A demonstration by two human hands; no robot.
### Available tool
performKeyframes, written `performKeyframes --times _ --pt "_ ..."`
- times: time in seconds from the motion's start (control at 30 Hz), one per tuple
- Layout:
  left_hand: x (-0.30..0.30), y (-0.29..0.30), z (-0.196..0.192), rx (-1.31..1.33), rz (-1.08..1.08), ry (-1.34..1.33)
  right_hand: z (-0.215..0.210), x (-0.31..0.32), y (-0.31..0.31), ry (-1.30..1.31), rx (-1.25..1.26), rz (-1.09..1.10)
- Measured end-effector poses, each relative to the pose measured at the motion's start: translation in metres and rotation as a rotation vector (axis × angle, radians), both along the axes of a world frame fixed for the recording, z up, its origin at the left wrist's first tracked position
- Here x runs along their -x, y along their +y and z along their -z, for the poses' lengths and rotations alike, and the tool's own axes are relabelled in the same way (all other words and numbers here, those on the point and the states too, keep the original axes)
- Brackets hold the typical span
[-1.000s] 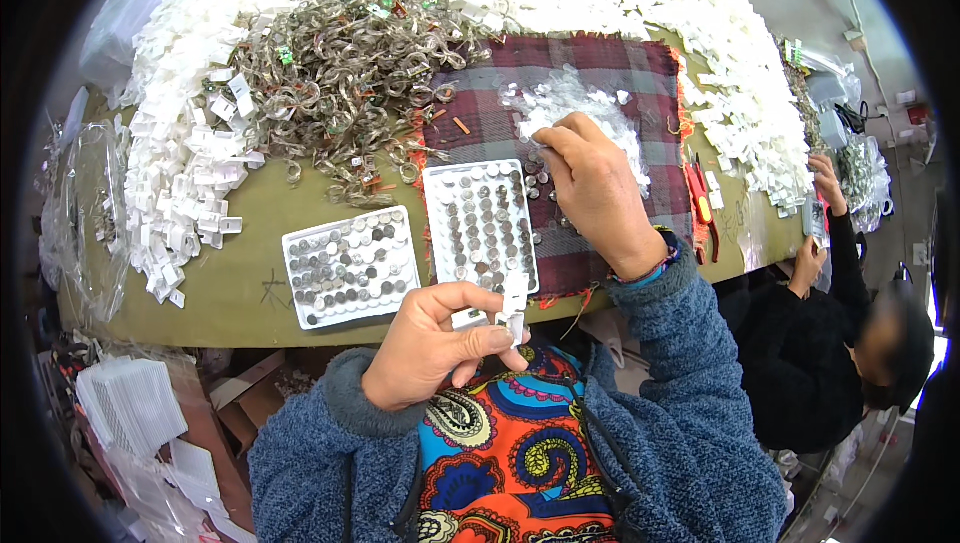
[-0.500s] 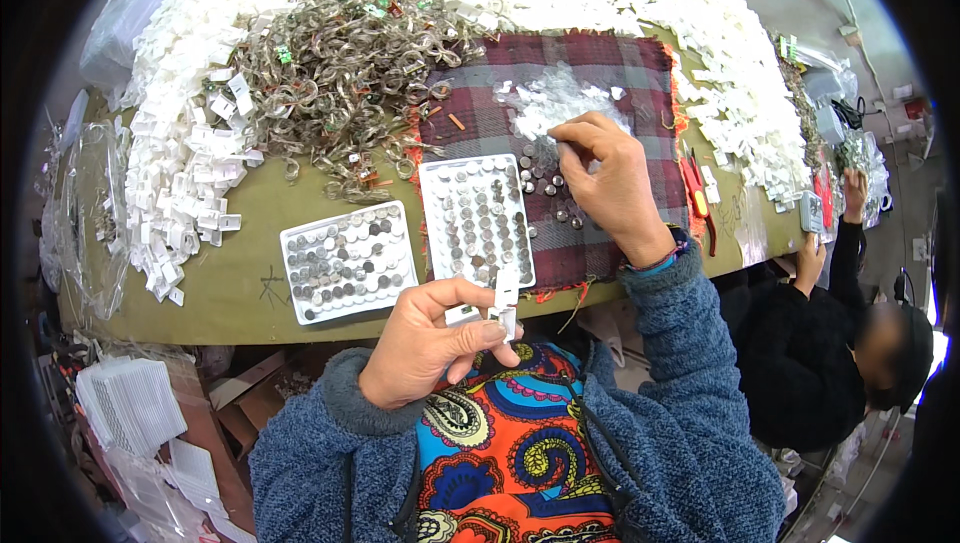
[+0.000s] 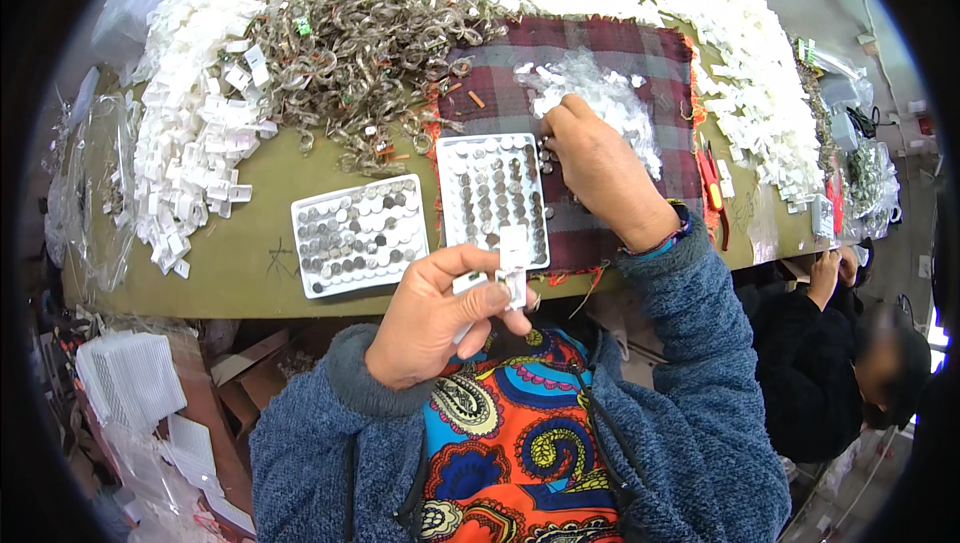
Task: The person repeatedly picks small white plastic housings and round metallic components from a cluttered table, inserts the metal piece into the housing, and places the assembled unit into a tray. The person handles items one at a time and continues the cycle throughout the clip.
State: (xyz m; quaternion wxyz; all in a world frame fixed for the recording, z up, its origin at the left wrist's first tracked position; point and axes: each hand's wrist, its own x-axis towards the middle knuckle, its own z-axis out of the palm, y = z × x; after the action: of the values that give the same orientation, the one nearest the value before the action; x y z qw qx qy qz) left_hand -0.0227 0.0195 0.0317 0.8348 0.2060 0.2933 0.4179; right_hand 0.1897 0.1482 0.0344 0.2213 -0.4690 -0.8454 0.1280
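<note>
A small white casing [image 3: 514, 248] stands up from the left hand [image 3: 432, 315], clamped between thumb and fingers in front of the near edge of the right tray [image 3: 441, 178]; a second white piece [image 3: 467, 284] lies against the same fingers. The right hand [image 3: 605, 163] reaches over the plaid cloth [image 3: 600, 243], its fingertips bent down beside loose metal discs [image 3: 546, 167]; whether they pinch one, I cannot tell, since the hand covers them. The step in hand looks like picking among the discs while the casing is held ready; the next move seems to call for a fine grip on a single disc and a steady left hand. Beyond lie clear plastic bits [image 3: 590, 83] on the cloth, the left tray [image 3: 355, 286] with rows of discs, a tangled heap of clear loops [image 3: 350, 53] and red-handled pliers [image 3: 711, 183]
</note>
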Motion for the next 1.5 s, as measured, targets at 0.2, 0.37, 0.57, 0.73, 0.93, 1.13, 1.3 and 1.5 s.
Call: performKeyframes --times 0.2,0.37,0.57,0.73,0.93,1.13,1.3,1.5 --pt "-0.005 -0.009 0.006 -0.019 -0.103 -0.062 -0.038 0.007 -0.077 0.455 0.044 -0.068" --pt "-0.011 -0.016 0.008 -0.055 -0.146 -0.096 -0.035 0.028 -0.127 0.506 0.032 -0.029" --pt "-0.007 -0.024 0.009 -0.029 -0.140 -0.090 -0.035 0.027 -0.137 0.559 0.148 -0.075" --pt "-0.004 -0.026 0.010 -0.028 -0.105 -0.152 -0.036 0.029 -0.140 0.680 0.068 -0.025" --pt "-0.003 -0.022 0.006 0.023 -0.148 0.013 -0.010 0.040 -0.128 0.513 -0.352 -0.191" --pt "0.001 -0.016 -0.001 -0.025 -0.056 0.223 -0.007 0.019 -0.125 0.587 -0.110 0.053" --pt "0.003 -0.006 0.005 -0.073 0.053 0.131 0.000 -0.002 -0.068 0.406 -0.072 0.301" --pt "0.003 0.001 0.008 -0.019 0.054 0.073 0.018 0.003 -0.039 0.079 -0.182 0.273"
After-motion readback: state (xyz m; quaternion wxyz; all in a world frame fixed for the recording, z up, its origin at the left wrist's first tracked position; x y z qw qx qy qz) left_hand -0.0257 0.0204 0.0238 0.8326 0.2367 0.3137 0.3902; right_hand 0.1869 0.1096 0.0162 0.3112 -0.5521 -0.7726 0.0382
